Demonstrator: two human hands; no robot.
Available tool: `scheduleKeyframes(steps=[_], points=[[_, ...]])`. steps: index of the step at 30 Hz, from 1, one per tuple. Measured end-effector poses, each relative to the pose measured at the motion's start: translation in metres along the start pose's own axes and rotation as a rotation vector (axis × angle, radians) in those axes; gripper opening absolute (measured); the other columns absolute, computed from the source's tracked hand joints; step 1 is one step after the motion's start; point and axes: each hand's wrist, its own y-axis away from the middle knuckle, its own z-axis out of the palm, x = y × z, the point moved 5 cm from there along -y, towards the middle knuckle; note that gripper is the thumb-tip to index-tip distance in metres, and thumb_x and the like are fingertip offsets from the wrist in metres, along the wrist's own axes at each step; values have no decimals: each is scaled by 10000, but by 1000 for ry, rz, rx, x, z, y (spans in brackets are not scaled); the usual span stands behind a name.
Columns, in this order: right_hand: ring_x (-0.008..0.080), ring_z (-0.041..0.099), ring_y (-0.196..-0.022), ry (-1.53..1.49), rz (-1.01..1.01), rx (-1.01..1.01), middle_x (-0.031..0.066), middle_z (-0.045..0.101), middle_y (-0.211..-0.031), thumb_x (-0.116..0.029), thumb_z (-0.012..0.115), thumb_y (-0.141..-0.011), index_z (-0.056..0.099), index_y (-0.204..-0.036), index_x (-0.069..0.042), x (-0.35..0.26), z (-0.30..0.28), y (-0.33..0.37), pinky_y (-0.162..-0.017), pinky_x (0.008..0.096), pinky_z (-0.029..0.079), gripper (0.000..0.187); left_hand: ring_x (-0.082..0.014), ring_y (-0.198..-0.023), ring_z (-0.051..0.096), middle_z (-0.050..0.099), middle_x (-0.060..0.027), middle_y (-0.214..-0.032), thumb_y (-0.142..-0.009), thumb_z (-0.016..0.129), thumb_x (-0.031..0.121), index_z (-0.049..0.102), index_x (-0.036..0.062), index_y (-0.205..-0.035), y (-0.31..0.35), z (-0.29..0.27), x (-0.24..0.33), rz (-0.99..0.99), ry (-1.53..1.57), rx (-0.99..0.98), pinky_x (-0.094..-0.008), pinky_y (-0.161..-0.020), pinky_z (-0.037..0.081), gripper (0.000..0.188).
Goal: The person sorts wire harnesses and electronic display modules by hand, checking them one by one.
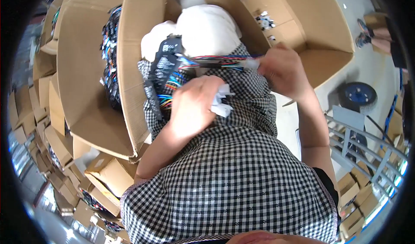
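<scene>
Across my lap a wire harness [212,64] of red, blue and black strands is stretched sideways. My right hand [283,71], slightly blurred, grips its right end beside a whitish connector [251,63]. My left hand [196,103] is closed round a bundle of wires with white connectors [221,106] sticking out past the fingers. Black flat pieces with printed labels [162,66] lie on my left thigh, with blue, red and yellow wires [170,86] running from them toward the left hand. The hand hides where those wires end.
An open cardboard box [129,62] at my left holds a heap of black pieces and coloured wires [111,58]. In another box [324,28] at the right lie small white and black parts [265,20]. A metal-framed cart [359,144] and a wheel [358,95] stand farther right.
</scene>
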Motion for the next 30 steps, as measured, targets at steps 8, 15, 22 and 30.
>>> scheduleKeyframes(steps=[8,15,22,30], points=[[110,512,-676,-709,511,281,42,563,-738,-203,489,-995,551,-888,0,58,8,36,-647,244,426,238,-282,-723,617,542,-59,-918,-654,632,6,612,106,-963,-51,40,-4,60,-239,-40,-396,-596,504,325],[58,486,-630,-707,681,178,-17,526,-657,-159,515,-979,573,-827,-12,51,15,49,-567,215,393,220,-293,-834,632,597,-82,-1009,-636,664,-12,625,80,-964,-53,30,-12,-29,-132,65,-367,-698,510,343],[8,345,-538,-630,612,-30,-80,414,-601,-206,540,-971,590,-827,-11,30,14,31,-455,222,250,247,-194,-757,644,649,-86,-848,-689,703,-47,633,42,-922,-43,10,-11,-62,197,185,-292,-687,497,259],[26,425,-639,-956,719,-351,-76,508,-678,-233,651,-880,644,-846,27,34,19,27,-543,213,335,262,-248,-782,662,663,-98,-875,-634,683,-46,648,38,-909,-34,8,-9,21,133,133,-317,-690,516,290]])
